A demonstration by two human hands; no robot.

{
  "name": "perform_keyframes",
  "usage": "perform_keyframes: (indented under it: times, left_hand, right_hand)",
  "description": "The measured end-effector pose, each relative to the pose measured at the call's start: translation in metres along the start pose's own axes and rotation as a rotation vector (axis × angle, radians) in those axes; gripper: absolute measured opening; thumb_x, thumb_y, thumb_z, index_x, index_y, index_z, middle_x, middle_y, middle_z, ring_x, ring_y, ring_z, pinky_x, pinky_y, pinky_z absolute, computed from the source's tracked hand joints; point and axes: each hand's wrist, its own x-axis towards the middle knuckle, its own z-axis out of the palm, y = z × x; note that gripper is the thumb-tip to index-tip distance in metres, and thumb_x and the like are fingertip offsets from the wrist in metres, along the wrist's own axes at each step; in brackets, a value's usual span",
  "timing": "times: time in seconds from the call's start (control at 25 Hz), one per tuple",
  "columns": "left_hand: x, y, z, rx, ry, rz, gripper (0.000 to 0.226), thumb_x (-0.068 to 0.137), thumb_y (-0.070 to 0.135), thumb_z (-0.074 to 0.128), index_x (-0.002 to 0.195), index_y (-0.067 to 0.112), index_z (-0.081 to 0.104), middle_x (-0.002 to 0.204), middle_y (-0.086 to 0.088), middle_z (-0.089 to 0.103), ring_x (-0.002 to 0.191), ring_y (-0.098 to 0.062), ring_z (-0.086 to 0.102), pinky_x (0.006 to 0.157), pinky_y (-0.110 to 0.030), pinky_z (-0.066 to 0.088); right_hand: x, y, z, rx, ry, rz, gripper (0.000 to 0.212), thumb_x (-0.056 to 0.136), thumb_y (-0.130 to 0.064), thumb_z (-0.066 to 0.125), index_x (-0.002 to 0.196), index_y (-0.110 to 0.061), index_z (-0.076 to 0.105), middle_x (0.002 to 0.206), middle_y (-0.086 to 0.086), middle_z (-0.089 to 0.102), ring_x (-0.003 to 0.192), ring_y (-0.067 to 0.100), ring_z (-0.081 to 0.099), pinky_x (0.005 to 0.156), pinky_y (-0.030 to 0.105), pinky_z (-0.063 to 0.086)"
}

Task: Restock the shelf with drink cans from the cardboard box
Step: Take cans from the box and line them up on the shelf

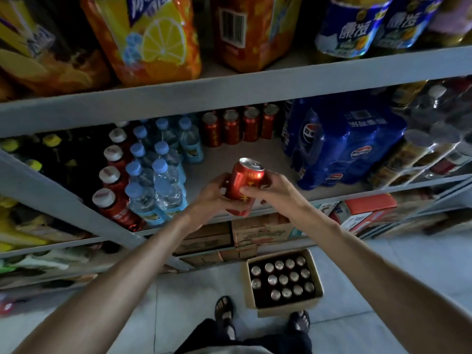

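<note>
Drink can, red with a silver top and yellow characters too blurred to read, is held tilted in the air just in front of the middle shelf, above its near edge. Both hands clasp it: the left hand wraps its fingers round the lower body from the left, and the right hand grips it from the right with the thumb across the front.

At the far side of that shelf stands a row of matching red cans. To their right sits a blue shrink-wrapped pack bearing the Pepsi roundel. To the left stand blue-capped bottles, and further left red bottles with white caps.

On the shelf above are an orange pack with a lemon slice picture, another orange pack showing a barcode, and blue-labelled bottles printed with white Chinese characters.

Down on the tiled floor, near the person's sandalled feet, the open cardboard box holds more cans, their silver tops upward.
</note>
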Motion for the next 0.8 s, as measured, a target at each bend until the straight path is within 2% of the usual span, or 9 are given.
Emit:
perform_keyframes:
  times: [0.12,0.16,0.32,0.44,0.56,0.6,0.68,0.8]
  left_hand:
    - [0.014,0.000,-0.002,-0.013,0.001,-0.022,0.069,0.060,0.036,0.088,0.123,0.033,0.060,0.112,0.010,0.070,0.107,-0.007,0.063,0.101,-0.040,0.049]
    - [0.019,-0.003,-0.002,-0.029,-0.006,-0.032,0.065,0.064,0.031,0.087,0.122,0.035,0.060,0.113,0.010,0.069,0.109,-0.008,0.062,0.102,-0.042,0.048]
    - [0.033,-0.017,-0.005,-0.120,-0.016,-0.039,0.066,0.069,0.021,0.084,0.129,0.028,0.058,0.120,0.001,0.068,0.117,-0.019,0.060,0.104,-0.049,0.046]
    - [0.046,-0.024,-0.013,-0.139,-0.049,-0.065,0.067,0.070,0.017,0.083,0.132,0.024,0.056,0.122,-0.001,0.068,0.117,-0.018,0.061,0.104,-0.045,0.047]
    - [0.061,-0.030,-0.016,-0.091,-0.057,-0.075,0.066,0.074,-0.001,0.078,0.134,0.011,0.051,0.123,-0.006,0.065,0.111,-0.008,0.064,0.100,-0.032,0.050]
    - [0.065,-0.033,-0.014,-0.039,-0.054,-0.087,0.070,0.074,-0.005,0.077,0.136,0.008,0.048,0.127,-0.008,0.062,0.115,-0.010,0.062,0.099,-0.028,0.049]
    - [0.069,-0.038,-0.010,0.173,-0.062,-0.177,0.084,0.073,0.004,0.081,0.145,0.007,0.037,0.143,-0.013,0.048,0.134,-0.024,0.045,0.106,-0.031,0.040]
    - [0.073,-0.046,-0.008,0.763,-0.194,-0.382,0.114,0.070,0.043,0.083,0.155,0.013,0.012,0.160,-0.018,0.015,0.148,-0.036,0.012,0.119,-0.044,0.020]
  right_hand:
    - [0.024,0.006,-0.001,0.093,-0.036,0.008,0.056,0.075,-0.024,0.083,0.126,-0.015,0.063,0.112,0.002,0.072,0.106,0.014,0.066,0.092,0.026,0.051]
    - [0.032,0.009,-0.002,0.089,-0.055,0.010,0.055,0.074,-0.021,0.084,0.125,-0.015,0.063,0.112,0.003,0.072,0.107,0.016,0.066,0.095,0.030,0.050]
    - [0.059,0.022,0.001,0.117,-0.072,0.032,0.050,0.072,-0.014,0.086,0.118,-0.013,0.067,0.101,0.000,0.074,0.096,0.011,0.069,0.082,0.018,0.054]
    - [0.074,0.027,0.002,0.124,-0.096,0.034,0.051,0.070,-0.016,0.087,0.117,-0.012,0.068,0.104,0.003,0.074,0.100,0.015,0.069,0.090,0.024,0.053]
    - [0.090,0.040,0.006,0.206,-0.110,0.009,0.059,0.070,-0.008,0.086,0.125,-0.008,0.064,0.115,0.008,0.072,0.109,0.020,0.067,0.098,0.034,0.050]
    - [0.096,0.043,0.008,0.217,-0.069,0.005,0.062,0.069,-0.005,0.085,0.127,-0.008,0.062,0.117,0.009,0.070,0.111,0.021,0.066,0.100,0.037,0.050]
    - [0.111,0.049,0.011,0.179,0.045,-0.023,0.068,0.067,-0.006,0.086,0.129,-0.012,0.058,0.119,0.006,0.068,0.111,0.019,0.064,0.097,0.035,0.051]
    - [0.139,0.054,0.019,0.184,0.137,-0.079,0.074,0.067,-0.005,0.086,0.131,-0.015,0.052,0.127,0.007,0.060,0.115,0.019,0.058,0.092,0.026,0.049]
